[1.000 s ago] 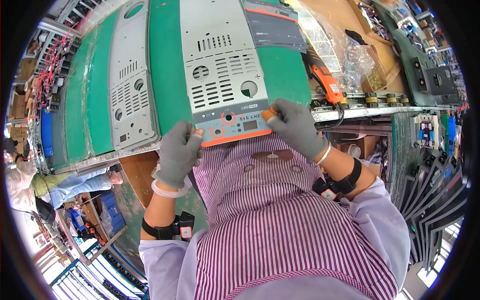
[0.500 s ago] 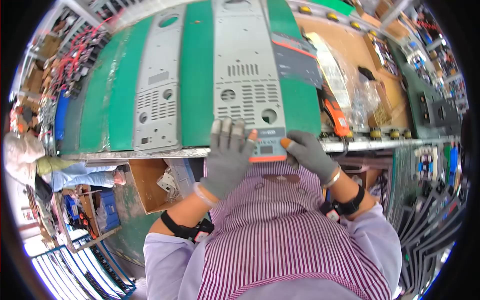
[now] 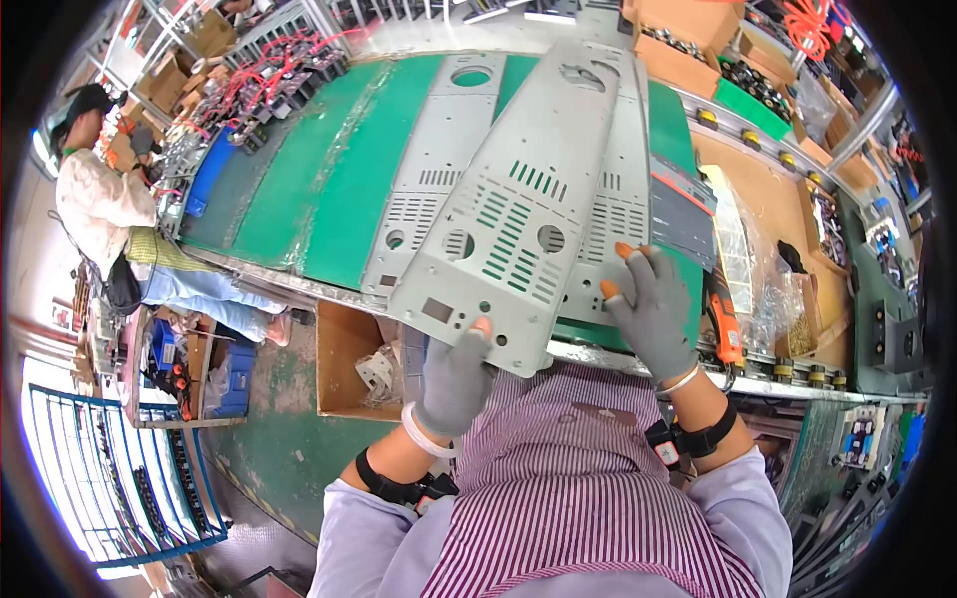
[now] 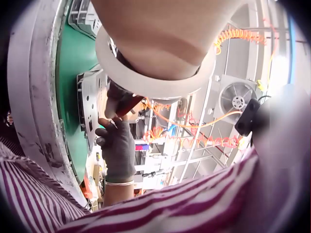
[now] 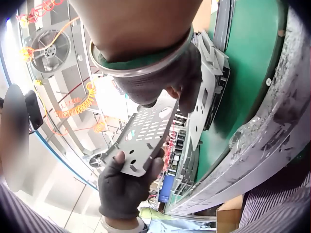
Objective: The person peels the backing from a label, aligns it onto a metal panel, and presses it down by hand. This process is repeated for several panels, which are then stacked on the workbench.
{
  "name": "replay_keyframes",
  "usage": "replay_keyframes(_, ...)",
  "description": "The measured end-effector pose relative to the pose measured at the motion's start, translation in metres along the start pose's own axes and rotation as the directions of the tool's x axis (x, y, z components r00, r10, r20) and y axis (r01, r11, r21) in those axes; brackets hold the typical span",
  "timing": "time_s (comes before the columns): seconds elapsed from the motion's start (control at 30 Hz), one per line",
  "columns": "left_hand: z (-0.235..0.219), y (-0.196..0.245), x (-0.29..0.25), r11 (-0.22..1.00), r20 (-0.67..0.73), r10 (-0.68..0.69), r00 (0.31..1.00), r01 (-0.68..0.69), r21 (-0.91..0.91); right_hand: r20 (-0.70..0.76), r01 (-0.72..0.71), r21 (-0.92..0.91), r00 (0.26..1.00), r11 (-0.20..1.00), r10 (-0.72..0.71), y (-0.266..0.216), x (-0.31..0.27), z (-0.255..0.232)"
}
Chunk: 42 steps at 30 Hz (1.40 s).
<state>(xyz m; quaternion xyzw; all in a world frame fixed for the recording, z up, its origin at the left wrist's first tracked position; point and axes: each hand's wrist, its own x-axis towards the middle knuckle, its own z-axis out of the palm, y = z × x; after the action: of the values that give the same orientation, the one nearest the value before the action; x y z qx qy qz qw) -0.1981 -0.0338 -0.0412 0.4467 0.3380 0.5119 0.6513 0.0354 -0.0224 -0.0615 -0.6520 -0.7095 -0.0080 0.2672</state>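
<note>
In the head view my gloved left hand (image 3: 454,384) grips the near end of a long grey metal panel (image 3: 518,214), thumb on top. The panel is slotted, with round holes and a small rectangular cutout, and it slants across two other panels. Its upward side is bare grey metal, without print. My gloved right hand (image 3: 653,309) has its fingers spread beside the panel, over the near end of the right-hand panel (image 3: 623,204). Another panel (image 3: 444,149) lies on the left, partly covered. The right wrist view shows the held panel raised and tilted above the bench.
Green matting (image 3: 344,199) covers the bench. Dark strips with orange edges (image 3: 683,214) and an orange-black tool (image 3: 725,324) lie on the right, by clear plastic wrap (image 3: 783,299). A cardboard box (image 3: 344,364) stands below the bench edge. Another person (image 3: 105,199) stands at far left.
The panel's orange-edged printed end faced up between both hands; now its bare side faces up, lifted and slanted. The left hand moved from lying across it to gripping its end; the right hand let go.
</note>
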Motion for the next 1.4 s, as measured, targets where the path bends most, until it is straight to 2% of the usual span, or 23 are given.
replay_keyframes(0.03, -0.002, 0.009, 0.003, 0.985, 0.053, -0.037, 0.998, 0.045, -0.166, 0.061, -0.002, -0.022, 0.998, 1.0, 0.003, 0.004, 0.003, 0.003)
replay_keyframes(0.13, -0.013, 0.008, 0.004, 0.971, -0.111, 0.061, 0.992, -0.085, -0.224, 0.029, 0.105, -0.216, 0.994, 0.971, -0.101, 0.026, -0.003, 0.033)
replay_keyframes(0.17, -0.015, 0.01, 0.007, 0.963, -0.17, 0.093, 0.981, -0.132, -0.236, 0.051, 0.071, -0.144, 0.997, 0.987, -0.064, 0.027, -0.005, 0.035)
replay_keyframes(0.27, -0.034, 0.012, 0.021, 0.966, -0.206, 0.146, 0.968, -0.184, -0.18, 0.088, 0.044, -0.147, 0.996, 0.988, -0.032, 0.026, -0.007, 0.033)
replay_keyframes(0.3, -0.04, 0.016, 0.027, 0.972, -0.208, 0.094, 0.974, -0.136, -0.194, 0.096, 0.046, -0.155, 0.995, 0.987, -0.031, 0.025, -0.007, 0.032)
replay_keyframes(0.33, -0.066, 0.003, 0.039, 0.967, -0.235, 0.046, 0.971, -0.102, -0.234, 0.102, 0.04, -0.153, 0.995, 0.987, -0.024, 0.025, -0.007, 0.032)
replay_keyframes(0.43, -0.099, -0.009, 0.064, 0.96, -0.228, 0.052, 0.972, -0.111, -0.257, 0.077, 0.043, -0.137, 0.996, 0.99, -0.033, 0.025, -0.008, 0.034)
replay_keyframes(0.6, -0.113, -0.024, 0.079, 0.971, -0.24, 0.072, 0.968, -0.123, -0.205, 0.061, 0.052, -0.128, 0.997, 0.99, -0.044, 0.025, -0.009, 0.035)
replay_keyframes(0.7, -0.121, -0.036, 0.081, 0.97, -0.22, 0.018, 0.975, -0.07, -0.231, 0.051, 0.054, -0.126, 0.998, 0.991, -0.048, 0.025, -0.009, 0.036)
replay_keyframes(0.8, -0.123, -0.045, 0.079, 0.976, -0.271, -0.024, 0.962, -0.036, -0.215, 0.059, 0.055, -0.14, 0.997, 0.989, -0.047, 0.026, -0.01, 0.036)
replay_keyframes(0.9, -0.119, -0.037, 0.074, 0.957, -0.314, -0.152, 0.937, 0.061, -0.283, 0.076, 0.044, -0.149, 0.997, 0.988, -0.033, 0.026, -0.009, 0.036)
replay_keyframes(1.0, -0.135, -0.04, 0.072, 0.963, -0.279, -0.211, 0.937, 0.151, -0.222, 0.08, 0.047, -0.149, 0.996, 0.988, -0.035, 0.026, -0.009, 0.036)
replay_keyframes(1.1, -0.13, -0.028, 0.062, 0.923, -0.295, -0.334, 0.895, 0.247, -0.296, 0.088, 0.04, -0.158, 0.996, 0.987, -0.026, 0.024, -0.009, 0.034)
replay_keyframes(1.13, -0.13, -0.026, 0.059, 0.925, -0.302, -0.349, 0.887, 0.274, -0.262, 0.095, 0.037, -0.162, 0.995, 0.986, -0.022, 0.024, -0.009, 0.034)
replay_keyframes(1.23, -0.132, -0.02, 0.051, 0.912, -0.319, -0.409, 0.855, 0.371, -0.174, 0.071, 0.044, -0.122, 0.997, 0.992, -0.035, 0.027, -0.009, 0.035)
replay_keyframes(1.3, -0.134, -0.019, 0.046, 0.877, -0.322, -0.478, 0.817, 0.461, -0.131, 0.02, 0.103, -0.033, 0.995, 0.994, -0.103, 0.033, -0.007, 0.03)
replay_keyframes(1.33, -0.138, -0.021, 0.044, 0.872, -0.294, -0.489, 0.821, 0.465, -0.15, -0.008, 0.129, 0.006, 0.992, 0.992, -0.129, 0.039, -0.005, 0.026)
replay_keyframes(1.4, -0.145, -0.025, 0.041, 0.859, -0.228, -0.511, 0.829, 0.478, -0.185, -0.016, -0.005, 0.052, 1.0, 0.999, 0.006, 0.053, 0.0, 0.014)
